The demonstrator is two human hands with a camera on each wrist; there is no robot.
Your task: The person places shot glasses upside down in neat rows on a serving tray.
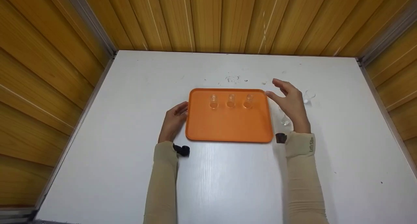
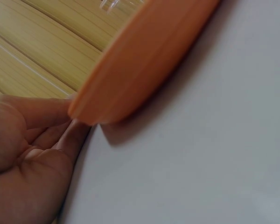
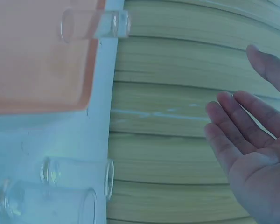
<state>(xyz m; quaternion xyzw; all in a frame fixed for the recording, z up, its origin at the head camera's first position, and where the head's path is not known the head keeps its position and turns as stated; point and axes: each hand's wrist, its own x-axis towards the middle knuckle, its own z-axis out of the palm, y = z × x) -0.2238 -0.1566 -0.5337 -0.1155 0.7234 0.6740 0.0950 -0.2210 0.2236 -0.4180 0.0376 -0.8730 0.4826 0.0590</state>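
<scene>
Rests fingers of the left hand (image 1: 172,123) against the orange tray (image 1: 229,128) on the desk (image 1: 224,185), impossible to tell whether pinching, perhaps to steady its three clear vials (image 1: 231,102), with right hand (image 1: 291,102) empty and parted near its far-right corner.

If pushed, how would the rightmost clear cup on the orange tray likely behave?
The rightmost clear cup would probably tip if pushed near its top, being taller than wide. Once down, its round wall could let it roll. Its glassy look suggests possible fragility.
</scene>
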